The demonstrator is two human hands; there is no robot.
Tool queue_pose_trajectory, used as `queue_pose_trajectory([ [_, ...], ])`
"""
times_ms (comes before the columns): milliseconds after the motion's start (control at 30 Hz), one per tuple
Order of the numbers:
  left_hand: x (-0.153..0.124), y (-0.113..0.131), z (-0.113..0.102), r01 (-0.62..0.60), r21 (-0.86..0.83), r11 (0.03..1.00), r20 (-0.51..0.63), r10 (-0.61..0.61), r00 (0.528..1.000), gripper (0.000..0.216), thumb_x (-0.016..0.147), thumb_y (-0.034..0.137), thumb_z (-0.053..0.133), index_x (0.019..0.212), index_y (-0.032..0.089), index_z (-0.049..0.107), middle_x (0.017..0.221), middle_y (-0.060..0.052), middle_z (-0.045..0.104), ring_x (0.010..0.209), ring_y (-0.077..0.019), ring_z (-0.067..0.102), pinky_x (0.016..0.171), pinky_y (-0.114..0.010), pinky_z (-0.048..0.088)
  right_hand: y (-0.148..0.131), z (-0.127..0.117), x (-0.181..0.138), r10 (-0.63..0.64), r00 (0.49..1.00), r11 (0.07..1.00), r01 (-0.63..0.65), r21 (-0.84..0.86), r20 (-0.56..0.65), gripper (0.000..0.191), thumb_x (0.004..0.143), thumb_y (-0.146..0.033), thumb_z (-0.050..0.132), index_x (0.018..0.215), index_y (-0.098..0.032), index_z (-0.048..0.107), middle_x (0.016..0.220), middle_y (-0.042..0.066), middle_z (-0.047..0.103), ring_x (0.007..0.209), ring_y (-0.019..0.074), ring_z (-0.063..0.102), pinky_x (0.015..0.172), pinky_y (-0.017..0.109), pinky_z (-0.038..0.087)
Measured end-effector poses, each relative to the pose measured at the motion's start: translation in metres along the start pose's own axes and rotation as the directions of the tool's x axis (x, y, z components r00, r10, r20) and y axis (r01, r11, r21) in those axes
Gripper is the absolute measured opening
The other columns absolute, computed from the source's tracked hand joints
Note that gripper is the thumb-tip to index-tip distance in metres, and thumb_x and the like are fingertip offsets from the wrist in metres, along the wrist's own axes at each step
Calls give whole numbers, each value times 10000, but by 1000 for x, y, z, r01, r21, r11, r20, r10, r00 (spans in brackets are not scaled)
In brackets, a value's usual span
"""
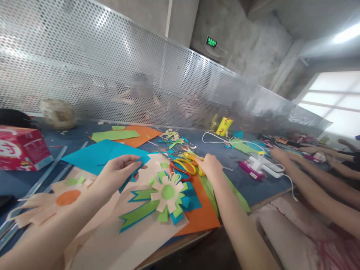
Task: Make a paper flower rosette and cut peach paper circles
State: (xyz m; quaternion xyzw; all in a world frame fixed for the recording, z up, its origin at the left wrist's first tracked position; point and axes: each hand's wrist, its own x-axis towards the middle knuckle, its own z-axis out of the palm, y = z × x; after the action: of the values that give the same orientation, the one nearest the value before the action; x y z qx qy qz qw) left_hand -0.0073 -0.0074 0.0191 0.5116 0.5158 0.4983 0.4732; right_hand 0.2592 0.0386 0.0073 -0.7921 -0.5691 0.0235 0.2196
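My left hand [120, 168] is closed on a small blue piece of craft sheet [125, 183], held over the beige sheets. My right hand [210, 165] is closed round a yellow tool [200, 169]; the fingers hide much of it, and its kind is unclear. Beside it lie yellow scissors handles [184, 165] and red scissors handles [180, 173]. A layered flower rosette [168, 192] with a green centre and two forked green-and-blue tails [140, 213] rests on a beige sheet [132, 240]. To the left, under my forearm, is a beige flower with an orange centre [68, 197].
Blue [98, 152], orange [204, 210] and green sheets [115, 135] lie around, with scraps [174, 140] behind. A perforated metal screen [112, 67] bounds the table. A red box [24, 148] stands left; a purple-and-white power strip [251, 169] and another person's arms [309, 180] are right.
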Motion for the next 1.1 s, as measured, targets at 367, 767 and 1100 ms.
queue_pose_trajectory([
  [367, 3, -4, 1, 11, -16, 1000, 1, -11, 1000, 297, 570, 335, 729, 764, 164, 581, 663, -10, 707, 442, -84, 523, 467, -205, 439, 0, 4, -76, -339, 903, 938, 301, 173, 264, 289, 700, -476, 601, 691, -208, 493, 660, -4, 551, 618, 157, 514, 515, 245, 307],
  [767, 6, -1, -14, 174, -244, 954, 175, -133, 975, 266, 486, 369, 808, 567, 166, 657, 638, -19, 680, 584, -135, 603, 578, -240, 479, -26, 5, -19, -484, 866, 427, 105, 898, 129, 412, 622, -289, 717, 936, -241, 455, 763, -56, 556, 616, 105, 551, 554, 224, 433],
  [1100, -2, -3, -10, 10, -66, 998, 336, 13, 942, 78, 566, 314, 759, 556, 249, 718, 621, 10, 678, 636, -137, 580, 653, -252, 464, -82, 25, 24, -537, 843, 184, 137, 973, -18, 405, 567, -223, 739, 899, -227, 507, 774, -41, 612, 681, 120, 594, 655, 262, 468],
])
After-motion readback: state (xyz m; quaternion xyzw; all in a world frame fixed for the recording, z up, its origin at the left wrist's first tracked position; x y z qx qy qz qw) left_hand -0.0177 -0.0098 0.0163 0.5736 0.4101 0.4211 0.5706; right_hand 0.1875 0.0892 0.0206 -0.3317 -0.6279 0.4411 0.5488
